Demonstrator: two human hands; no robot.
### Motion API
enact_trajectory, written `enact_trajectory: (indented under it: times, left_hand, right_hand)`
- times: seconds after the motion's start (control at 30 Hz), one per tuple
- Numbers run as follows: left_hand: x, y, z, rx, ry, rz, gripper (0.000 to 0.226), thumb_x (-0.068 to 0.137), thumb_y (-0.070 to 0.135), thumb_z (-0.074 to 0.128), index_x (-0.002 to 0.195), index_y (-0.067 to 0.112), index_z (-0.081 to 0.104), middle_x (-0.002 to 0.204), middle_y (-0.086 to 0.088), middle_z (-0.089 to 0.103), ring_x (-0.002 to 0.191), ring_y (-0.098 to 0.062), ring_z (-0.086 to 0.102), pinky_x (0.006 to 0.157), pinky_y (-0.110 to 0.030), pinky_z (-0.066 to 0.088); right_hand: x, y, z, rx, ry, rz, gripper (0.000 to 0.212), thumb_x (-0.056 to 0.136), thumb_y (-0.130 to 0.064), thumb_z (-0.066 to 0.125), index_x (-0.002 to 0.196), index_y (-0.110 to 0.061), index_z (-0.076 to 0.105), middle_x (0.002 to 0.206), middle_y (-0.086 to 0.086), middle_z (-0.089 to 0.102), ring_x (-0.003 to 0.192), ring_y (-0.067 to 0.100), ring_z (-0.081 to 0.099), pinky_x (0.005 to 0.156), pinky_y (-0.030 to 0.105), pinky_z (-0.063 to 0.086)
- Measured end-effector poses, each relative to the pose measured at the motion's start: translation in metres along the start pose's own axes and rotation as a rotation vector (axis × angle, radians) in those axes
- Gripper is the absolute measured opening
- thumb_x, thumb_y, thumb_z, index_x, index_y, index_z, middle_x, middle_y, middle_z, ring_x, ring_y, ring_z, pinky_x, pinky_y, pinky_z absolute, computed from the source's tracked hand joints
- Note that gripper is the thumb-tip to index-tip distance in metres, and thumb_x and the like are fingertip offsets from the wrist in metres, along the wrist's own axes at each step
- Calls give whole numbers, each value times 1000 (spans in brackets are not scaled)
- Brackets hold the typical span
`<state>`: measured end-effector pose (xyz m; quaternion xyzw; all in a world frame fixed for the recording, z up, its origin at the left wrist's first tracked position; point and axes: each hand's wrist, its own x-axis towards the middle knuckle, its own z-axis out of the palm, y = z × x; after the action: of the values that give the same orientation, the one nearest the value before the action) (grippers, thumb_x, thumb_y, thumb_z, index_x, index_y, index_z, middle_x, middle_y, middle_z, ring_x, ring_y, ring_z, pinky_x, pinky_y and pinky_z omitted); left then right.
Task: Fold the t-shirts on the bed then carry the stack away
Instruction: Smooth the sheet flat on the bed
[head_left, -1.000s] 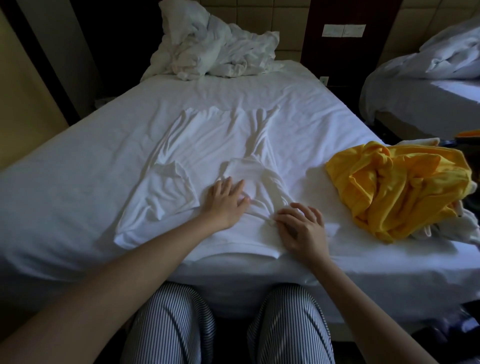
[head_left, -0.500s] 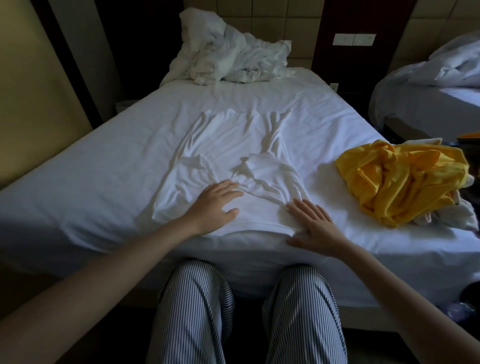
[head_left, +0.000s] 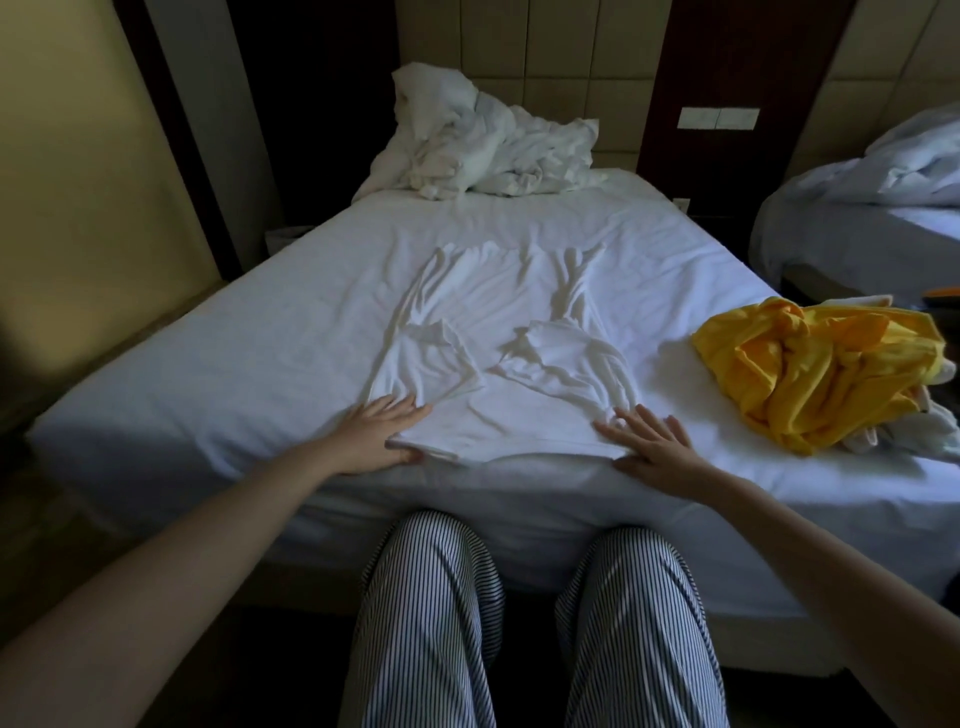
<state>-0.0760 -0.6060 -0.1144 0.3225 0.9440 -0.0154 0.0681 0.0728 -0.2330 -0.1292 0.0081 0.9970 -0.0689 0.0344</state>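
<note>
White t-shirt lies spread flat on the bed, middle of the mattress, hem at the near edge in front of me, both sleeves folded in over the body, fabric wrinkled. My left hand is at the near left corner of the shirt, fingers straight and flat, thumb down at the hem; I can't tell if the corner sits over or under the palm, no clear pinch. My right hand is at the near right corner, palm down, fingers straight and spread, resting on the fabric edge and sheet, holding nothing. Both hands are flat and uncurled. Yellow t-shirt is crumpled in a heap on the right side of the bed, well apart from the white one, some white cloth under its near edge. Rumpled white bedding is piled at the head of the bed. Second bed at far right. My striped trousers are against the bed's foot.
</note>
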Motion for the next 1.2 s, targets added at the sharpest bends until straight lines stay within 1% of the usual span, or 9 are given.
enact_trajectory:
  times: [0.17,0.37,0.47,0.6,0.73,0.9,1.0,1.1,1.2]
  left_hand:
    - [-8,8,4,-323,195,15,51,94,-1,42,143,9,35,151,-12,31,141,-26,27,113,-22,13]
    - [-32,31,-24,-472,264,-139,35,99,8,39,128,8,57,135,-16,53,125,-29,49,99,-26,33]
    - [-54,37,-37,-512,274,-145,32,100,20,42,121,7,62,126,-18,59,116,-30,55,92,-28,40]
    - [-99,47,-52,-705,357,-143,40,97,33,49,65,9,55,63,-12,52,59,-21,52,47,-11,38]
    - [-139,45,-67,-767,330,-79,37,96,35,50,102,3,67,82,-27,63,56,-13,57,45,-11,43]
    - [-163,42,-93,-867,44,52,63,82,54,54,88,-8,59,76,-16,53,60,-16,51,54,-20,42]
    - [-152,37,-108,-959,-38,112,64,60,68,72,73,8,58,62,-2,50,51,-8,46,51,-19,40]
    - [-130,32,-120,-1116,-103,153,22,65,46,71,59,24,69,59,10,58,54,-2,55,54,-15,47]
    - [-85,17,-129,-1192,50,8,11,85,27,62,88,21,70,81,5,64,77,-9,60,65,-20,51]
  right_hand:
    - [-4,-10,-2,253,231,46,39,99,-16,43,136,-25,46,147,2,39,143,20,21,113,34,6]
    - [-28,-32,-29,318,387,94,27,99,-17,43,113,-3,62,115,18,63,114,28,54,110,39,19]
    - [-49,-35,-30,486,499,67,24,95,-17,52,73,-9,54,69,12,53,70,23,49,76,39,40]
    - [-84,-43,-42,632,535,99,36,93,-17,56,61,-8,43,57,2,38,55,10,36,52,28,26]
    - [-129,-58,-72,732,377,41,28,94,-23,54,79,-1,61,66,3,50,60,9,46,52,19,34]
    - [-157,-71,-118,831,20,-20,26,96,-23,47,88,-7,65,69,-5,69,67,1,63,56,11,47]
    - [-139,-72,-133,826,112,32,24,95,-29,50,87,-12,65,82,-2,66,76,6,61,59,10,47]
    - [-105,-67,-143,834,240,106,31,93,-37,52,99,-9,64,99,8,65,86,14,61,80,23,48]
    - [-63,-57,-150,885,317,184,40,92,-38,54,108,-3,64,108,16,63,99,26,60,96,39,46]
